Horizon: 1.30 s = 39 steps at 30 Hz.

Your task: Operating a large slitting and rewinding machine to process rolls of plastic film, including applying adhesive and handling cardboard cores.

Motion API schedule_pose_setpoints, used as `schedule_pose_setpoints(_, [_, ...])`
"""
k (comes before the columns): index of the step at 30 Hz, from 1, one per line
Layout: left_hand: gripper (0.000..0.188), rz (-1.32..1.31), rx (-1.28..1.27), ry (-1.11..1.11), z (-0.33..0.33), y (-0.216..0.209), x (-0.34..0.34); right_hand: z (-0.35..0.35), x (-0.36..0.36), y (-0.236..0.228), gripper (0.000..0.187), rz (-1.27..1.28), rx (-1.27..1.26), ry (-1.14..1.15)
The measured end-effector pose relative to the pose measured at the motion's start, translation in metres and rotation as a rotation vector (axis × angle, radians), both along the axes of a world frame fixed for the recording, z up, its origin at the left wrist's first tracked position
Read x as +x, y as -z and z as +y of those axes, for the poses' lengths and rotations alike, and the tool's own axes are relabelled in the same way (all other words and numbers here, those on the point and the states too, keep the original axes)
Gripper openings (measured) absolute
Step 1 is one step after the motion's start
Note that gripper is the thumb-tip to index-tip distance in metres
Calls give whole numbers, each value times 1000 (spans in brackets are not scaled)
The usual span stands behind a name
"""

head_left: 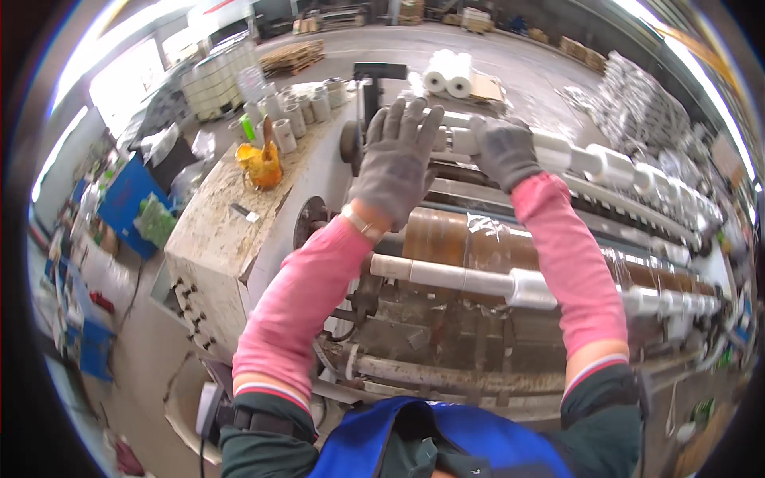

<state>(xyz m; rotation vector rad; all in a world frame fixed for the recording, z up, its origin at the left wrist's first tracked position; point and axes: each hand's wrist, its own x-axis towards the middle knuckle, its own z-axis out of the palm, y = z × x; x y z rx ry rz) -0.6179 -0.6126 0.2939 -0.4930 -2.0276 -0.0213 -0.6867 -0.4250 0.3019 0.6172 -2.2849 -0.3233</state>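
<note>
Both my hands wear grey gloves and reach to the far shaft of a film-winding machine. My left hand [396,159] lies over the shaft's left end, its fingers stretched out. Beside it my right hand [506,150] curls over a white roll [464,142] on that shaft; the hand hides part of the roll. Further right, several clear film rolls [612,166] sit along the same shaft. Below my hands is a brown roller [434,239] with shiny film on it. A nearer shaft carries pale cardboard cores [434,274] and a film roll [530,288].
On the machine's worn side cabinet [209,227] stand an orange-yellow pot [260,166] with tools and several short cores [295,118]. A blade-like tool [245,213] lies there too. Two large film rolls [448,73] and a heap of wrapped film [644,103] lie beyond.
</note>
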Motion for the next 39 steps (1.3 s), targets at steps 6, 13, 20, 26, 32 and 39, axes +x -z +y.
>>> schedule_pose_setpoints(6, [23,-363,-252,-231,-3,16,-43,21,19,-1,36,-65,-30,-92])
schedule_pose_setpoints(13, [40,-206,141,-361,-151,-2,36,-8,25,-10,40,-186,2,17])
schedule_pose_setpoints(20, [34,-407,926,-9,-366,48,-19,-147,35,-22,51,-536,-269,-189])
schedule_pose_setpoints(26, [69,-699,1086,-160,-425,96,-40,-237,8,-12,59,-907,-995,-644])
schedule_pose_setpoints(32, [61,-243,662,-394,-401,88,0,-280,-84,61,53,-937,-1333,-232])
schedule_pose_setpoints(39, [43,-744,723,-115,-301,68,7,-324,-159,110,53,-601,-1247,-251])
